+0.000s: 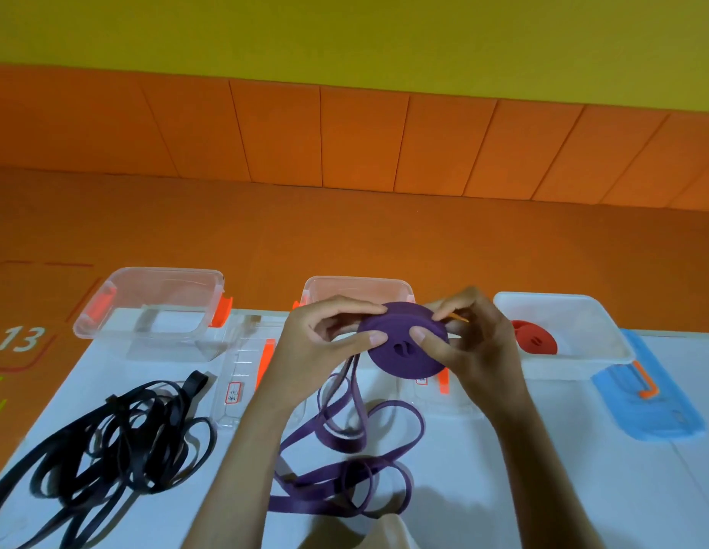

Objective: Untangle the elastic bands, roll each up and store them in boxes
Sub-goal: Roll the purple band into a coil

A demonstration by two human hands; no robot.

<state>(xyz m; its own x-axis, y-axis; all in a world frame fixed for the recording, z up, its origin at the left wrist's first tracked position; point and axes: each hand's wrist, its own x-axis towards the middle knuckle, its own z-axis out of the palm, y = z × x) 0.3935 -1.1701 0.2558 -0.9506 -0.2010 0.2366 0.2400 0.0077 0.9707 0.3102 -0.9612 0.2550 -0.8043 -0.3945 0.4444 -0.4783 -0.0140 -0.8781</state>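
A partly rolled purple elastic band (404, 350) is held in the air over the table between both hands. My left hand (325, 338) pinches the roll's left edge, and my right hand (467, 334) grips its right side with the thumb on its face. The loose purple tail (344, 461) hangs down and loops on the white table. A tangled black band (107, 437) lies at the left. A rolled red band (535, 338) sits inside the white box (606, 330) on the right. Two clear boxes, the left clear box (154, 307) and the middle clear box (356, 287), stand behind.
A clear lid with an orange clip (245, 370) lies between the clear boxes. A blue lid (658, 406) lies right of the white box. Another lid (444, 390) lies under my right hand. The white table (582, 469) ends at an orange floor and wall behind.
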